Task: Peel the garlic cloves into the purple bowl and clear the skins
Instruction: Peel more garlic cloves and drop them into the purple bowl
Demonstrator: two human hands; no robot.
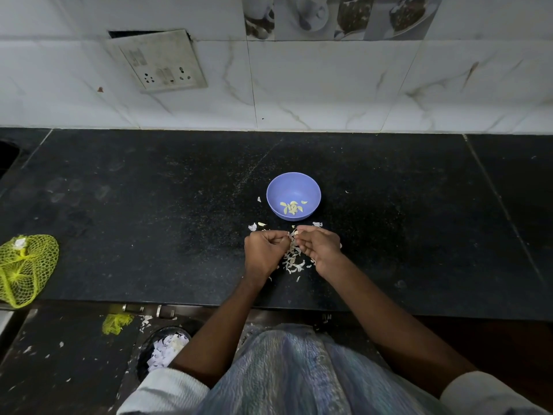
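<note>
One purple bowl [293, 195] sits just right of the frame's centre on the black counter [149, 205]. Inside it lie about seven peeled cloves [291, 207], pale yellow-green, clustered toward the near wall. Two hands meet just below the bowl. The left hand [263, 253] has its fingers curled tight, the tips pinching a thin strip of skin [291, 235]. The right hand [320, 250] is also curled narrow, its fingertips gripping a small pale clove [296, 232] at the same spot; the two hands almost touch there. Under and between them lies one loose pile of skins [291, 260], white and papery, with some stray flakes around the bowl. One yellow net bag [25, 269] rests at the left edge of the frame. A dark bin [163, 348] holding white scraps stands at lower left, beside a yellow net scrap [116, 323].
</note>
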